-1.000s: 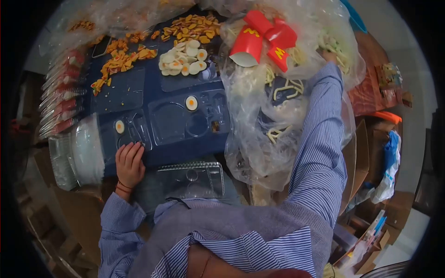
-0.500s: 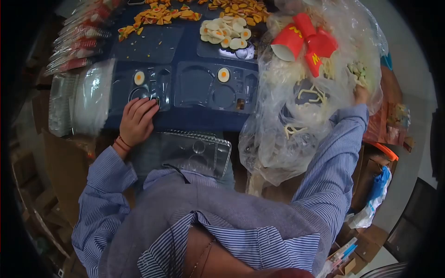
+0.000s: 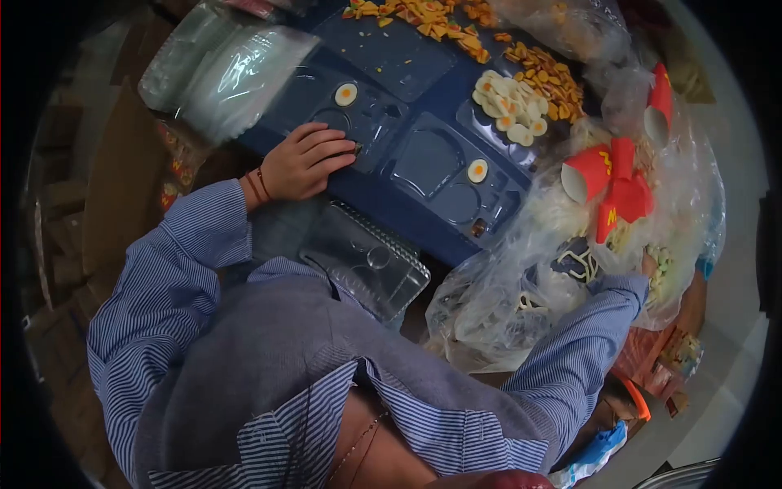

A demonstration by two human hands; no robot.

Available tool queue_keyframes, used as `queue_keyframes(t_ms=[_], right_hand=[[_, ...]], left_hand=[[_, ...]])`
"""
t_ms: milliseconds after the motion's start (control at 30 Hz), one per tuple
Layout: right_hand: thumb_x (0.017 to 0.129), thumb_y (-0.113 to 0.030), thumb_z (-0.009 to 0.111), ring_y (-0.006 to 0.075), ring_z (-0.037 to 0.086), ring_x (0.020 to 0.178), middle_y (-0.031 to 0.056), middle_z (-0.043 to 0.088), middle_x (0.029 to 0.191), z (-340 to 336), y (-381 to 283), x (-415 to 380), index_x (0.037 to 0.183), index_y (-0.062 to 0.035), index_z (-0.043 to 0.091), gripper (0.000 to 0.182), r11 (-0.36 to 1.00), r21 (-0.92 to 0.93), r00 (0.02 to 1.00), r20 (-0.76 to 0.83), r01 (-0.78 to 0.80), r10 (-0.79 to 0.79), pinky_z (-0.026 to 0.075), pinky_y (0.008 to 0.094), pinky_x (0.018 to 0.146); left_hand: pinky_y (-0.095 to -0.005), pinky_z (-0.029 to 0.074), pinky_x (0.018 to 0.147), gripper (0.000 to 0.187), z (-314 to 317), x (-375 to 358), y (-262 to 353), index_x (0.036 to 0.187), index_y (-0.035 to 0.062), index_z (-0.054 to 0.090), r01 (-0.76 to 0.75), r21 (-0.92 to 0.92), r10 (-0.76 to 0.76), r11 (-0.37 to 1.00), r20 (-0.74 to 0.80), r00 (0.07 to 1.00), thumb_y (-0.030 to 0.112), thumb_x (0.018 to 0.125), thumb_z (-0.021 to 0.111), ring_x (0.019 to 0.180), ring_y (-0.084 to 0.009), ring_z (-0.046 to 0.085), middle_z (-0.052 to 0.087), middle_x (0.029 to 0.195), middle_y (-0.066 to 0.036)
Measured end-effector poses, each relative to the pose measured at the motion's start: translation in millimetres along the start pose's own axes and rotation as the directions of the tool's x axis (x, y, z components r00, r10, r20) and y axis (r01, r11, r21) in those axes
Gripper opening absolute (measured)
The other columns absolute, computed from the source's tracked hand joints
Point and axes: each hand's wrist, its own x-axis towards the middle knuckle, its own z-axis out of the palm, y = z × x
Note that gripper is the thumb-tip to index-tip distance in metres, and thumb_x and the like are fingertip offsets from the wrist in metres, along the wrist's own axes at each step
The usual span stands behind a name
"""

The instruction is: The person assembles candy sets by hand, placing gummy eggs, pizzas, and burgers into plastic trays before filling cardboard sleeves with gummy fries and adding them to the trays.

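Head view. Compared with a moment ago, swung to the left, with the table now slanting across. No change for the left hand: still flat on the near edge of the left clear tray, fingers spread, clasping nothing. Right hand now lower in the plastic bag, below the red boxes, beside pale small pieces; mostly hidden, so impossible to tell whether closed or loose. Probably still searching in the bag, not yet bringing anything to the trays.

In the left tray, one egg piece. In the right tray, one egg piece too, other hollows bare. On the lap, another clear tray, nothing in it.
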Motion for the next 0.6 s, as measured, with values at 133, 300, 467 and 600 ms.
queue_keyframes(t_ms=[133,300,467,600], right_hand=[[0.08,-0.023,0.057,0.0331,0.064,0.089,0.0187,0.068,0.098,-19.9,-63.0,-116.7,0.101,-0.0026,0.069,0.031,0.986,-0.15,0.95,-0.312,-0.071,0.021,0.05,0.039,0.077],[0.081,-0.02,0.06,0.0374,0.061,0.086,0.0177,0.065,0.094,17.2,-264.2,-265.5,0.108,-0.0097,0.066,0.029,0.368,-0.884,0.669,-0.091,0.286,-0.737,0.048,0.0448,0.082],[0.082,-0.004,0.064,0.0261,0.061,0.088,0.0122,0.058,0.103,219.8,-347.7,-433.1,0.112,-0.0061,0.06,0.031,0.782,-0.078,0.744,0.377,0.619,-0.552,0.05,0.0338,0.075],[0.08,-0.009,0.068,0.0333,0.059,0.089,0.0151,0.052,0.106,290.2,-345.9,-453.8,0.116,-0.0106,0.057,0.038,0.747,-0.142,0.718,0.441,0.649,-0.539,0.05,0.0383,0.076]], left_hand=[[-0.0441,0.037,0.106,0.05,2.0,1.0,-0.3,0.119,0.01,0.055,-0.028,-0.05,0.025,0.998,-0.063,0.998,0.005,0.07,0.063,0.119,-0.0253,0.05,0.053,0.128,-0.006],[-0.0469,0.035,0.106,0.047,-16.5,31.7,36.8,0.12,0.0108,0.054,0.003,-0.111,-0.032,0.994,-0.26,0.965,0.006,0.074,0.063,0.119,-0.0255,0.05,0.054,0.122,-0.006],[-0.0483,0.031,0.107,0.047,-10.4,88.2,64.9,0.122,0.0105,0.052,0.033,-0.137,-0.066,0.99,-0.239,0.969,0.01,0.076,0.064,0.124,-0.0263,0.045,0.052,0.125,-0.007],[-0.05,0.028,0.108,0.046,-22.2,92.1,47.3,0.122,0.009,0.052,0.212,-0.112,-0.236,0.971,-0.273,0.933,0.015,0.078,0.063,0.128,-0.028,0.041,0.049,0.13,-0.009]])
